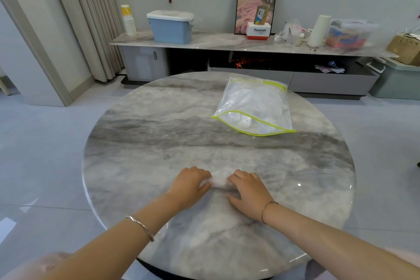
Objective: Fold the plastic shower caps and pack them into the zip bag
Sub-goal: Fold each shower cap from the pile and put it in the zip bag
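Observation:
A clear plastic shower cap (219, 182), bunched into a narrow strip, lies on the round marble table (159, 134) near its front. My left hand (189, 185) presses on the strip's left end and my right hand (248, 191) on its right end, fingers curled over it. Only the short middle of the cap shows between the hands. Farther back and to the right lies the zip bag (255, 107), clear with a yellow-green zip edge, its mouth gaping toward me. It holds several crumpled clear caps.
Behind the table runs a low marble-topped cabinet (227, 44) with a blue lidded box (170, 26), stacked paper cups (128, 20), a framed picture (256, 4) and other clutter. Curtains (91, 18) hang at left. A grey bin (395, 79) stands at right.

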`<control>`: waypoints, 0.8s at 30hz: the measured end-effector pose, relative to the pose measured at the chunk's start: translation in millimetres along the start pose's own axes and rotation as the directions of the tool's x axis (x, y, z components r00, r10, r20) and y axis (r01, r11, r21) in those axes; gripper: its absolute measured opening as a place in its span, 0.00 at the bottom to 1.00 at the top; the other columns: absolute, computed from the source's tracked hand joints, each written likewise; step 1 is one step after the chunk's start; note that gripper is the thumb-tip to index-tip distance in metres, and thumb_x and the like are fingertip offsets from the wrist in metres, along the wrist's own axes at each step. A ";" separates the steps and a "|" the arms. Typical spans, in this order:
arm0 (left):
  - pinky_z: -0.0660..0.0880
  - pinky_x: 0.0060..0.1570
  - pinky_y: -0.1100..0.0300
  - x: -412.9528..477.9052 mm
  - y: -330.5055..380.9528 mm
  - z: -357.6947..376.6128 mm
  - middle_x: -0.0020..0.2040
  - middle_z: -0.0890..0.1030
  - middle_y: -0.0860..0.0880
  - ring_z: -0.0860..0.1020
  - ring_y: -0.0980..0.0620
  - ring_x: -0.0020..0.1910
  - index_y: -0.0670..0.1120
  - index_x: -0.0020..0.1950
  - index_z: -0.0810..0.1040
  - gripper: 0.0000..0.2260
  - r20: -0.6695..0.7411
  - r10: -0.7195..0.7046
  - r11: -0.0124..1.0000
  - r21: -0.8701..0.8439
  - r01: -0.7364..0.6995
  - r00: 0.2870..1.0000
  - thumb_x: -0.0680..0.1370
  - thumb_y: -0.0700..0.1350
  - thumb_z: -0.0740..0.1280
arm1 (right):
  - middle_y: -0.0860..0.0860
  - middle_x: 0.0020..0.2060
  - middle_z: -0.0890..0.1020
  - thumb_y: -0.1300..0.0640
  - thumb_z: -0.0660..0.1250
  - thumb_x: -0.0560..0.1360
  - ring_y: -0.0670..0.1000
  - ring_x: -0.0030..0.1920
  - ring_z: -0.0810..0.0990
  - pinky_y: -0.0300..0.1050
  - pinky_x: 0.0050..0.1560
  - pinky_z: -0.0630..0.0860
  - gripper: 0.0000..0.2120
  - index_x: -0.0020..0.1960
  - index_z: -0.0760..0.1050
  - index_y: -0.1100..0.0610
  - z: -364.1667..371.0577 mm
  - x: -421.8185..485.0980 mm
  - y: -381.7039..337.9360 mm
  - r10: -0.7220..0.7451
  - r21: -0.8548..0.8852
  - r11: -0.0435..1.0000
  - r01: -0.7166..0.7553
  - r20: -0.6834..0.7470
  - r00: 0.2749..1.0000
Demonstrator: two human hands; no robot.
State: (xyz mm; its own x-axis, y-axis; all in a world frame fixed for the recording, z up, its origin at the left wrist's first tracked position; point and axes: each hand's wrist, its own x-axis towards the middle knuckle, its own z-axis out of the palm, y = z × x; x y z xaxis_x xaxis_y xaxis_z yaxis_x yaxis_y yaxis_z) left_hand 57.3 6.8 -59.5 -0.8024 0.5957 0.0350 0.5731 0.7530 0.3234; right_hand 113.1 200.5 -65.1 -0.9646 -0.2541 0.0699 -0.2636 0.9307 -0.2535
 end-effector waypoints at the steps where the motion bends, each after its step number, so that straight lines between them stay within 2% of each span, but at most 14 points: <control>1: 0.67 0.52 0.58 -1.2 -1.5 -2.2 0.52 0.79 0.46 0.75 0.46 0.52 0.48 0.57 0.77 0.11 0.016 -0.040 0.995 -0.088 0.041 0.999 0.81 0.50 0.59 | 0.46 0.47 0.70 0.51 0.61 0.76 0.48 0.51 0.71 0.38 0.49 0.57 0.11 0.56 0.73 0.54 -1.1 1.2 0.2 0.035 0.024 0.999 -0.035 0.000 0.999; 4: 0.69 0.41 0.62 -3.7 -4.6 -2.7 0.41 0.79 0.48 0.76 0.48 0.43 0.49 0.43 0.76 0.08 0.070 -0.114 0.937 -0.325 0.131 0.991 0.80 0.49 0.61 | 0.46 0.39 0.69 0.48 0.61 0.78 0.50 0.47 0.70 0.42 0.45 0.57 0.10 0.43 0.73 0.54 -2.7 6.4 3.3 0.140 0.145 0.978 -0.149 0.071 0.988; 7: 0.63 0.30 0.67 -3.0 -5.8 -0.8 0.32 0.71 0.54 0.70 0.55 0.32 0.53 0.34 0.70 0.13 0.111 -0.210 0.895 -0.378 0.237 0.971 0.79 0.49 0.64 | 0.47 0.31 0.68 0.45 0.63 0.76 0.51 0.41 0.70 0.44 0.42 0.62 0.18 0.33 0.65 0.54 0.9 9.2 10.2 0.277 0.320 0.892 -0.318 0.170 0.946; 10: 0.63 0.30 0.64 0.1 -7.1 0.5 0.32 0.71 0.55 0.71 0.55 0.32 0.50 0.38 0.71 0.10 0.096 -0.287 0.904 -0.300 0.303 0.953 0.77 0.51 0.66 | 0.47 0.28 0.69 0.46 0.66 0.74 0.52 0.36 0.73 0.43 0.37 0.64 0.19 0.31 0.64 0.53 2.0 12.9 15.4 0.376 0.383 0.829 -0.408 0.159 0.913; 13: 0.67 0.39 0.61 -1.0 -5.1 -1.9 0.40 0.77 0.53 0.76 0.51 0.43 0.49 0.50 0.73 0.07 0.077 -0.303 0.940 -0.140 0.311 0.950 0.77 0.52 0.66 | 0.45 0.26 0.70 0.49 0.71 0.71 0.49 0.33 0.72 0.40 0.33 0.65 0.18 0.30 0.64 0.51 0.3 15.1 18.0 0.444 0.415 0.790 -0.451 0.120 0.888; 15: 0.68 0.49 0.62 -2.2 -6.6 0.6 0.52 0.77 0.51 0.76 0.51 0.53 0.50 0.60 0.72 0.12 -0.046 -0.166 0.986 -0.012 0.166 0.985 0.78 0.51 0.63 | 0.45 0.27 0.73 0.50 0.73 0.70 0.48 0.33 0.73 0.40 0.33 0.67 0.17 0.31 0.66 0.51 0.7 16.1 18.3 0.469 0.451 0.757 -0.473 0.128 0.874; 17: 0.67 0.58 0.60 -2.8 -7.0 3.4 0.61 0.75 0.51 0.74 0.50 0.60 0.49 0.66 0.71 0.18 -0.162 0.081 0.996 0.041 -0.075 0.983 0.79 0.52 0.57 | 0.46 0.28 0.74 0.51 0.74 0.68 0.48 0.33 0.74 0.40 0.35 0.68 0.16 0.32 0.68 0.51 1.5 18.0 17.6 0.485 0.469 0.735 -0.489 0.141 0.863; 20: 0.60 0.69 0.57 -6.0 -5.4 11.3 0.71 0.70 0.51 0.68 0.52 0.69 0.49 0.73 0.67 0.23 -0.054 0.331 0.941 0.091 -0.325 0.942 0.81 0.56 0.50 | 0.46 0.29 0.76 0.51 0.76 0.66 0.49 0.34 0.77 0.42 0.39 0.72 0.15 0.33 0.69 0.50 1.3 20.7 17.6 0.501 0.473 0.718 -0.510 0.157 0.851; 22: 0.61 0.70 0.55 -10.9 -6.2 18.3 0.73 0.67 0.51 0.65 0.53 0.71 0.48 0.74 0.64 0.25 0.056 0.380 0.903 0.193 -0.383 0.923 0.82 0.58 0.45 | 0.47 0.30 0.78 0.50 0.76 0.65 0.51 0.37 0.80 0.44 0.43 0.74 0.15 0.33 0.69 0.51 0.2 20.7 17.1 0.505 0.483 0.706 -0.518 0.169 0.846; 24: 0.68 0.67 0.53 -14.8 -9.1 22.7 0.72 0.68 0.51 0.67 0.53 0.71 0.49 0.74 0.66 0.26 0.133 0.359 0.880 0.282 -0.382 0.924 0.82 0.58 0.43 | 0.46 0.30 0.77 0.49 0.76 0.65 0.50 0.38 0.80 0.46 0.48 0.74 0.17 0.32 0.68 0.51 -1.5 19.3 18.0 0.520 0.466 0.713 -0.525 0.152 0.841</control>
State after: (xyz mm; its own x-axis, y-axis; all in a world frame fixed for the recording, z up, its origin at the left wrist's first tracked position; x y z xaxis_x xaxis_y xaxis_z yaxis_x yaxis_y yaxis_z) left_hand 67.7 -2.5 -84.4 -0.5138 0.8576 0.0223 0.8579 0.5139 0.0046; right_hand 89.7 212.7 -66.9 -0.9481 0.2300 -0.2195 0.3179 0.6741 -0.6668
